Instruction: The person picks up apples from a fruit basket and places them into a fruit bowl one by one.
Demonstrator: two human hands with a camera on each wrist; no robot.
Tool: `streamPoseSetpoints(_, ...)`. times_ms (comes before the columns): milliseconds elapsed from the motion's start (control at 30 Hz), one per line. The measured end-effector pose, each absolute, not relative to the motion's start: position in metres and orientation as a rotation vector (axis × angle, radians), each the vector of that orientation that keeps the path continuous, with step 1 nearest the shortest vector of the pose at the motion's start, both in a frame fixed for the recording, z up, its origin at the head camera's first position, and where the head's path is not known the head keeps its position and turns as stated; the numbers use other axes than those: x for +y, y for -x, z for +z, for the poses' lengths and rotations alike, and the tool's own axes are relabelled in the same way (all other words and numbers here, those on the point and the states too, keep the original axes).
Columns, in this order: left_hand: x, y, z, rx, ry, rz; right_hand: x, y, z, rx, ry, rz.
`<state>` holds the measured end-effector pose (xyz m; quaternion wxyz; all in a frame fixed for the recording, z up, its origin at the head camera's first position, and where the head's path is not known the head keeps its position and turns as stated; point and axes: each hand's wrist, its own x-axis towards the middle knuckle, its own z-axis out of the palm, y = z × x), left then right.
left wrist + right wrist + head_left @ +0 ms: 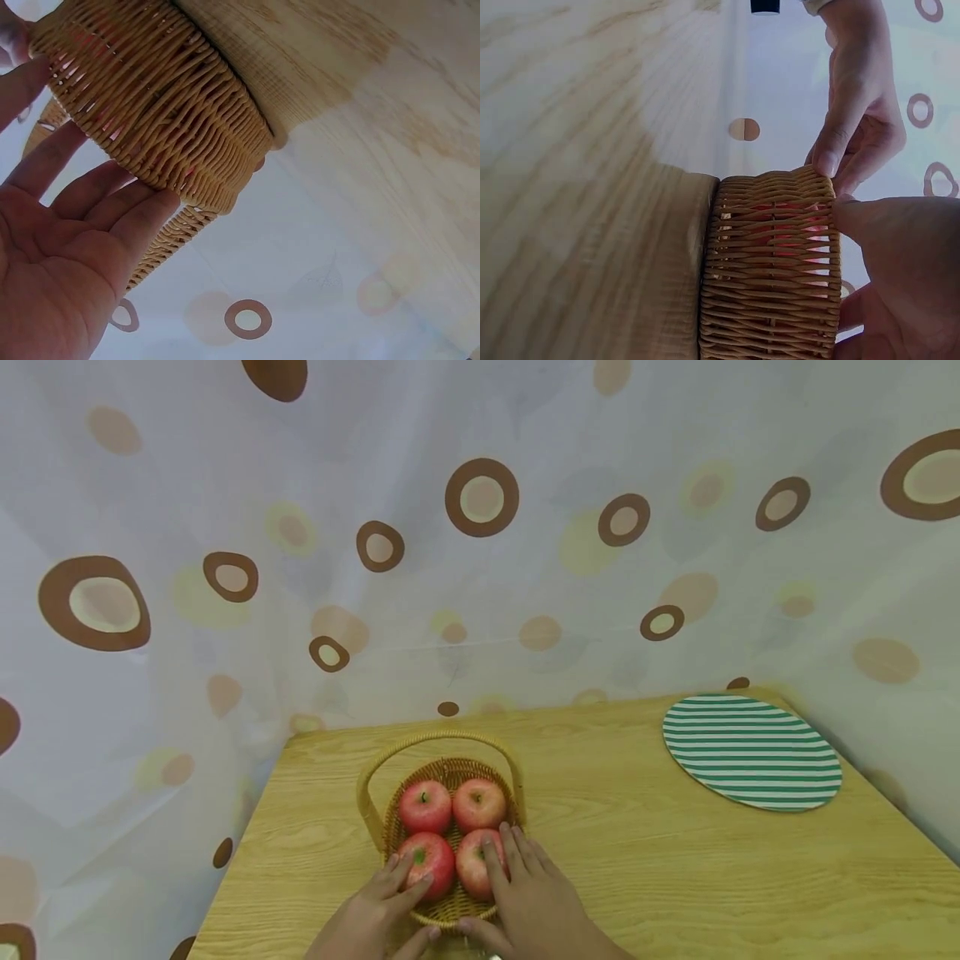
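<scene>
A wicker basket (450, 917) with a tall arched handle (442, 735) stands on the wooden table, and several red apples lie inside it. My left hand (371, 910) reaches over the near left rim, its fingers lying on the front left apple (437, 864). On the other side, my right hand (543, 902) rests its extended fingers on the front right apple (470, 868). Both thumbs lie by the near rim. In the left wrist view, fairly straight fingers touch the woven wall (165, 97). The right wrist view shows the right thumb (855, 217) at the rim.
An oval placemat (753, 752) with green and white stripes lies at the table's right rear. Wood tabletop (622, 827) stretches between it and the basket. A dotted white curtain (480, 585) hangs behind the table and along its sides.
</scene>
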<state>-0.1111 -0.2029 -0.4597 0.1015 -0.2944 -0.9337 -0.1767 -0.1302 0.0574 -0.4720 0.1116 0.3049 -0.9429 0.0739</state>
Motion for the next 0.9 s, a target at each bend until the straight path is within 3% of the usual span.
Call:
streamPoseSetpoints(433,-0.198,0.110,-0.456,-2.731,0.761,-0.355,0.094,0.139,-0.452,-2.766,-1.119,0.379)
streamPoseSetpoints(900,-0.172,0.117,-0.453,-2.432,0.930,-0.288,0.132,0.143,-0.456,-2.480,-1.027,0.314)
